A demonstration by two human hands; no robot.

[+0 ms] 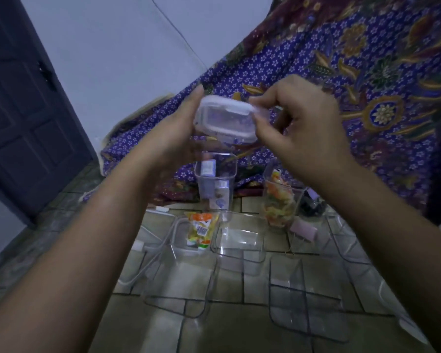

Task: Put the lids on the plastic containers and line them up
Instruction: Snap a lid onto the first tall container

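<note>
Both my hands hold one clear lid (226, 119) with a white rim up in the air, tilted toward me. My left hand (175, 128) cups its left edge; my right hand (299, 123) pinches a clip flap on its right edge. Directly below the lid stands a tall clear container (215, 183) with small packets inside and no lid on it. To its right, a second tall container (280, 200) holds orange, green and white snacks. Several empty clear containers (239, 240) lie on the tiled floor nearer to me.
A shallow container holds an orange-and-yellow snack packet (200, 230). A small pink object (303, 230) lies beside the snack container. A purple patterned cloth (341, 80) hangs behind everything. A dark door (23, 110) stands at the left, with a white cable (138, 271) on the floor.
</note>
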